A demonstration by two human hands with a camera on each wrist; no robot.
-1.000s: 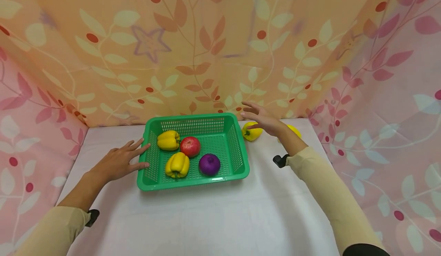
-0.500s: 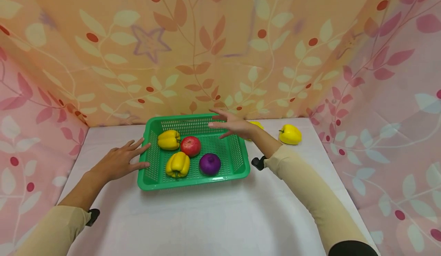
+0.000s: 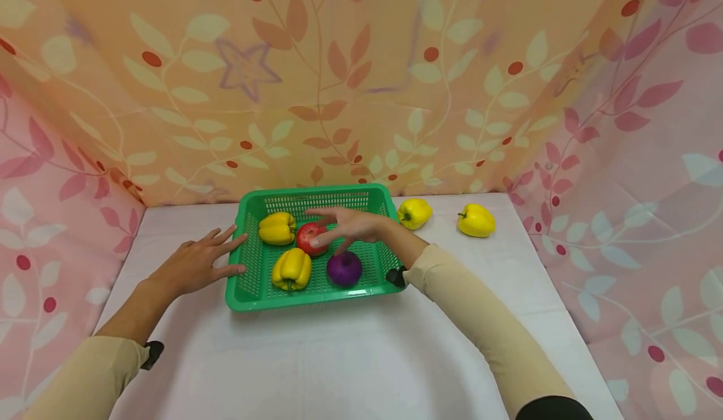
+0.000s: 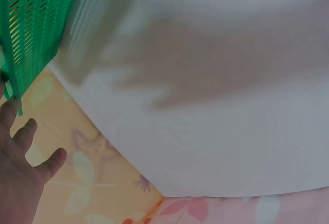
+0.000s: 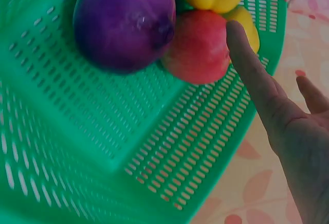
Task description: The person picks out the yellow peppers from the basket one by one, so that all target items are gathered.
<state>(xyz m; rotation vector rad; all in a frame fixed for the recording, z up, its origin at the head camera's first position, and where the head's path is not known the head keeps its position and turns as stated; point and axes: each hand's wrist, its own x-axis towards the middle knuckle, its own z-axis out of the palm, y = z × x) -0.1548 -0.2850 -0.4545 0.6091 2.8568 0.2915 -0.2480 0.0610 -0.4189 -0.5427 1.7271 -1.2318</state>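
Just now the right hand (image 3: 358, 224), empty, fingers apart, has moved from near the yellow pepper (image 3: 415, 213) right of centre to over the red fruit (image 3: 305, 238) in the mid-frame green basket (image 3: 316, 302), apparently within reach, the left hand (image 3: 192, 263) spread at its left side.

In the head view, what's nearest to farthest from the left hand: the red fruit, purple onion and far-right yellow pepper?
1. Red fruit: near the middle of the basket.
2. Purple onion: same basket, farther right.
3. Yellow pepper: on the table, far right.
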